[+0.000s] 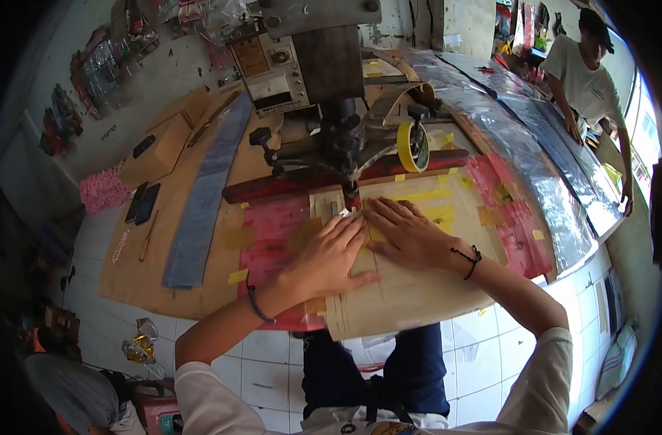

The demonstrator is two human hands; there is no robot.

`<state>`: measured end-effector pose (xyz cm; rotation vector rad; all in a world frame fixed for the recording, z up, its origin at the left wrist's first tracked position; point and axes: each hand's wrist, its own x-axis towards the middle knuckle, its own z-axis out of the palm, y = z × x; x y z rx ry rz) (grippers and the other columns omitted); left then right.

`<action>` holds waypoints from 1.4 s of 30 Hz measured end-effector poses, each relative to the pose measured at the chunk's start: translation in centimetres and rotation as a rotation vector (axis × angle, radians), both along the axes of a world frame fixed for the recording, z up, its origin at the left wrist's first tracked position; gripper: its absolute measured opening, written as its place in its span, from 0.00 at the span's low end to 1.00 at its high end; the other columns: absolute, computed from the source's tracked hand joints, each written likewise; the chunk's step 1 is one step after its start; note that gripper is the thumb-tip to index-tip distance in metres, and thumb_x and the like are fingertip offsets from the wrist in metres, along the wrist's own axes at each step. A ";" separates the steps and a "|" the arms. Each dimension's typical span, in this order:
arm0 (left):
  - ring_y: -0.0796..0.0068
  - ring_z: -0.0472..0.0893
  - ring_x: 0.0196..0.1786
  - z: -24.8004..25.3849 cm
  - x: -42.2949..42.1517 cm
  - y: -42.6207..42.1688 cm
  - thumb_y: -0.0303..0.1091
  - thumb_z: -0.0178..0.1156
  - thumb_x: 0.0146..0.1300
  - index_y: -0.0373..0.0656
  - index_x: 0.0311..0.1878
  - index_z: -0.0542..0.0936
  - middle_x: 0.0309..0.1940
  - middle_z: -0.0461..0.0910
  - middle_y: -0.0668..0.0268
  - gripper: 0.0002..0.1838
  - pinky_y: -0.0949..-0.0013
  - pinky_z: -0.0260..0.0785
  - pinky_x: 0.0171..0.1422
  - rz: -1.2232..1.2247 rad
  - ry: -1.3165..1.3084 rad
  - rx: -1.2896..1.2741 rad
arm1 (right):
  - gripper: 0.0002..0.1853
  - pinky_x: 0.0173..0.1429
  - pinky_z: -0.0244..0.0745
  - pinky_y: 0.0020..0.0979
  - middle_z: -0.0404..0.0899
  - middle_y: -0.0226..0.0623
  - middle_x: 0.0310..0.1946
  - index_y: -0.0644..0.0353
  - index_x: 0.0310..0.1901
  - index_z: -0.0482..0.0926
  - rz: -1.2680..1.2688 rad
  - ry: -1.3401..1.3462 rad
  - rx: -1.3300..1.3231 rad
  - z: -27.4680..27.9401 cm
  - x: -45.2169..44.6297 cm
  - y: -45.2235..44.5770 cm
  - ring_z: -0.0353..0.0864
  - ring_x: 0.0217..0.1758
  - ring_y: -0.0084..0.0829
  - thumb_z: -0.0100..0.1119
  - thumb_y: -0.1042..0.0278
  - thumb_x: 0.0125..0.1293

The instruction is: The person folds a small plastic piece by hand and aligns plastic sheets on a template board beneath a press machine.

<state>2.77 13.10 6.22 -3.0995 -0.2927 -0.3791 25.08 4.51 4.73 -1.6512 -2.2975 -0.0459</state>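
My left hand (332, 254) lies flat on a pale tan board (403, 304), its fingers stretched toward the tip of the machine. Beside it my right hand (410, 233) rests flat too, fingertips pointing at the same spot. The machine's dark central shaft (342, 134) ends in a narrow red tip (352, 197) just beyond my fingertips. A small whitish piece (346, 213) shows by my left fingertips; what it is, I cannot tell. Yellow tape (440, 215) marks the board, and red sheeting (276, 225) lies to its left.
A dark red bar (273, 185) crosses behind the board. A yellow tape roll (405, 146) hangs on the machine's knob. Left are a blue-grey strip (207, 196), phone (148, 203), screwdriver (149, 235) and cardboard box (153, 156). A person (588, 76) stands right beside plastic-covered sheets (519, 152).
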 end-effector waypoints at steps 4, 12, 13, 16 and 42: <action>0.44 0.59 0.81 -0.7 -0.4 1.3 0.69 0.58 0.67 0.25 0.75 0.64 0.76 0.63 0.39 0.53 0.47 0.49 0.86 0.028 -0.023 -0.136 | 0.36 0.85 0.47 0.54 0.60 0.55 0.79 0.63 0.77 0.62 -0.031 -0.016 -0.010 0.3 0.0 1.2 0.55 0.84 0.52 0.47 0.44 0.79; 0.38 0.53 0.83 -0.3 -1.0 1.5 0.68 0.62 0.65 0.35 0.79 0.63 0.78 0.56 0.37 0.52 0.42 0.48 0.85 0.062 0.026 -0.258 | 0.30 0.81 0.57 0.51 0.70 0.55 0.73 0.65 0.68 0.75 -0.076 0.051 0.044 1.2 -0.7 0.9 0.66 0.77 0.54 0.58 0.50 0.74; 0.38 0.53 0.83 -0.3 -1.0 1.6 0.67 0.62 0.65 0.36 0.79 0.63 0.77 0.56 0.37 0.52 0.42 0.48 0.85 0.052 0.024 -0.268 | 0.29 0.80 0.59 0.51 0.71 0.54 0.71 0.65 0.66 0.76 -0.075 0.081 0.047 1.3 -0.7 0.9 0.68 0.75 0.53 0.60 0.51 0.72; 0.38 0.54 0.82 -0.4 -1.0 1.9 0.68 0.62 0.65 0.36 0.78 0.63 0.77 0.56 0.37 0.52 0.41 0.49 0.85 0.033 0.002 -0.279 | 0.25 0.74 0.65 0.49 0.76 0.52 0.66 0.63 0.62 0.79 -0.065 0.147 0.060 1.9 -1.0 1.0 0.73 0.69 0.52 0.65 0.55 0.69; 0.38 0.57 0.81 -1.3 0.1 2.3 0.57 0.62 0.70 0.24 0.76 0.62 0.76 0.60 0.36 0.47 0.46 0.54 0.83 0.123 -0.046 -0.201 | 0.33 0.85 0.51 0.53 0.67 0.51 0.75 0.56 0.73 0.70 0.107 0.042 -0.038 1.4 1.6 0.8 0.62 0.80 0.52 0.57 0.46 0.74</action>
